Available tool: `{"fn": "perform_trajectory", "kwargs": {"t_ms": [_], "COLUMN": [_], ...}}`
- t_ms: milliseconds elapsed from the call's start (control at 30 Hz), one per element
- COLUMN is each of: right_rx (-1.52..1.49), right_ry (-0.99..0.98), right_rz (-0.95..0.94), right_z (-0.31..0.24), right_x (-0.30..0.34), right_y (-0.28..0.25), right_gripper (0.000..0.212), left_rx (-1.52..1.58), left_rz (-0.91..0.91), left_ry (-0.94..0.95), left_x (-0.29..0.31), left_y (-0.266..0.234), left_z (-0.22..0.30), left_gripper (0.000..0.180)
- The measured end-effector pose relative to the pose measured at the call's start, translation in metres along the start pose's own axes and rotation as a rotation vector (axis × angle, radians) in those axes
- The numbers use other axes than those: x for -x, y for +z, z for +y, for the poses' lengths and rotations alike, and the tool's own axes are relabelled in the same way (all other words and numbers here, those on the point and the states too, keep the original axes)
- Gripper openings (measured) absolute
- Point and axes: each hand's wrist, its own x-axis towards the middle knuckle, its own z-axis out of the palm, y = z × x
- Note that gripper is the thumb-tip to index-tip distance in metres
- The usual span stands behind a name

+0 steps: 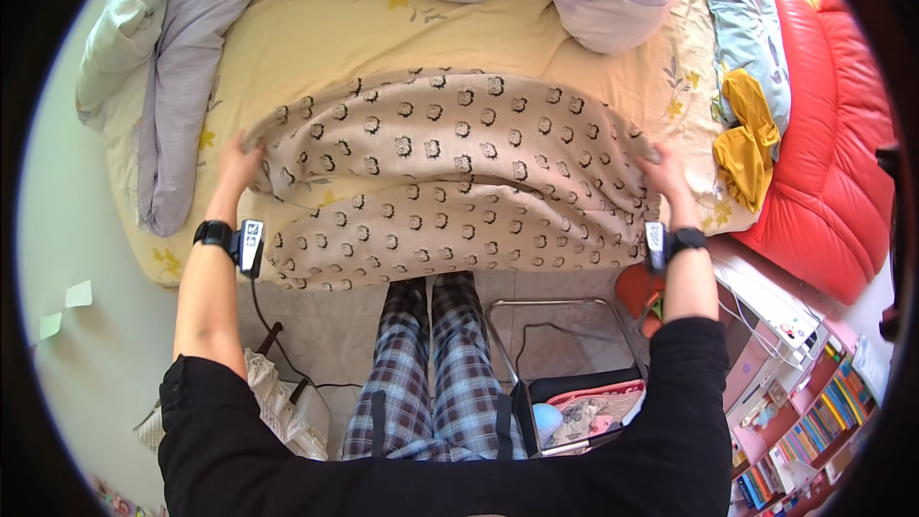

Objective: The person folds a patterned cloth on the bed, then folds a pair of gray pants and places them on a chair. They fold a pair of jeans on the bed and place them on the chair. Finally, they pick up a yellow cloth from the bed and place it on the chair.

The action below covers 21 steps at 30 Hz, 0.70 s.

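A wide beige cloth [421, 129] with small dark printed figures stretches across the near side of the bed. Its upper part bows into a fold, and its lower part hangs toward the bed's front edge. At the left end, my left hand [241, 163] is closed on the bunched edge of the cloth. My right hand [663, 172] grips the opposite end, with creases gathering beside it. Both arms reach forward, spread about as wide as the cloth. Some fingertips are hidden in the fabric. Beneath the cloth lies a yellow flowered bedsheet [325, 29].
Lilac-and-white bedding [187, 86] is heaped along the far and left sides. To the right are a mustard cloth [747, 148], a blue pillow [742, 14] and a red padded headboard [833, 134]. A metal-framed chair [560, 303] and a bookshelf [804, 440] stand near my right.
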Motion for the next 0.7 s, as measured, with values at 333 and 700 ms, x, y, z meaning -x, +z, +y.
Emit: {"fn": "perform_trajectory", "kwargs": {"t_ms": [333,700], "right_rx": [-0.414,-0.85], "right_ry": [0.007,0.627], "right_rz": [0.229,0.036], "right_z": [0.006,0.052], "right_x": [-0.044,0.116], "right_y": [-0.059,0.099], "right_gripper": [0.067,0.048], "left_rx": [0.064,0.491], "left_rz": [0.368,-0.279], "left_ry": [0.289,-0.332], "left_x": [-0.08,0.181], "left_y": [-0.055,0.071], "left_z": [0.009,-0.107], "left_gripper": [0.067,0.07]}}
